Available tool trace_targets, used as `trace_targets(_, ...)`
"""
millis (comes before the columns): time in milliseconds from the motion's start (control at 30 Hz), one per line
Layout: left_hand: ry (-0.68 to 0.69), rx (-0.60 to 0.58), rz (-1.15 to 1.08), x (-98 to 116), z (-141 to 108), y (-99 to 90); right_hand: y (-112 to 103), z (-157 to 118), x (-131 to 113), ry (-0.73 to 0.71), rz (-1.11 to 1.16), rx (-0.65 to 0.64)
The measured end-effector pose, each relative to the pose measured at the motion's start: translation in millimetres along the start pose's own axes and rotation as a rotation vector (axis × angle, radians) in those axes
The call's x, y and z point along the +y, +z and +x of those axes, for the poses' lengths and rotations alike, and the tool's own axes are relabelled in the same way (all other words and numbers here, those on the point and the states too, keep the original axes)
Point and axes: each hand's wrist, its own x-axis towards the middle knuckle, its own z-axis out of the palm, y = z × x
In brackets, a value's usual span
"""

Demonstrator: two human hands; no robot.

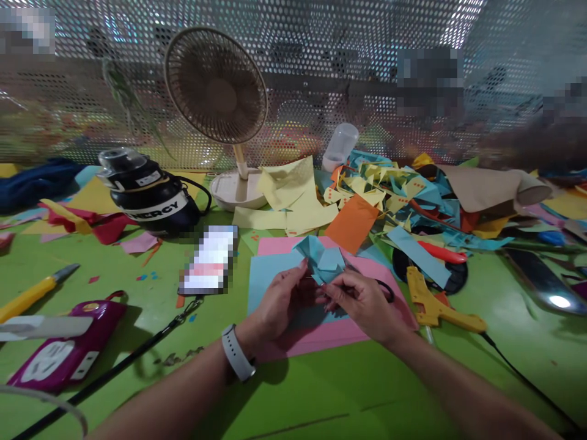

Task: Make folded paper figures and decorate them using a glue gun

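Between my two hands is a folded piece of light blue paper (pixel 324 260), creased into pointed and flat facets. My left hand (pixel 285 299), with a pale watch strap on its wrist, pinches its left lower edge. From the other side my right hand (pixel 351 296) grips the lower right of the same piece with thumb and fingers. Some fingertips are hidden beneath the paper. Under my hands lie a flat blue sheet (pixel 263 281) and pink sheets (pixel 298 349) on the green table (pixel 321 397).
A yellow glue gun (pixel 424 299) with a cord lies right of my hands. Behind are an orange sheet (pixel 352 223), a heap of folded paper pieces (pixel 389 183) and a fan (pixel 217 91). Leftward are a phone (pixel 210 260), a black bottle (pixel 153 198) and a yellow cutter (pixel 34 296).
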Motion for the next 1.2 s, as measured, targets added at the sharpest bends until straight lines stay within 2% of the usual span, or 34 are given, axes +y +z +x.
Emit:
trace_targets(200,0.047,0.012,0.069,-3.4,-1.7,1.2,3.6,-1.9,-1.1,0.055,0.023,0.015)
trace_targets(433,0.084,0.062,0.114,-5.2,-1.4,1.3,2.0,2.0,2.1,-0.179,-0.256,0.115)
trace_targets(733,0.068,0.007,0.194,-6.0,-0.1,-1.3,-0.1,2.1,7.7,-0.105,-0.224,0.078)
trace_targets(1200,0.054,0.039,0.239,-5.6,1.0,-1.0,-2.4,2.7,5.9,-0.06,-0.193,0.057)
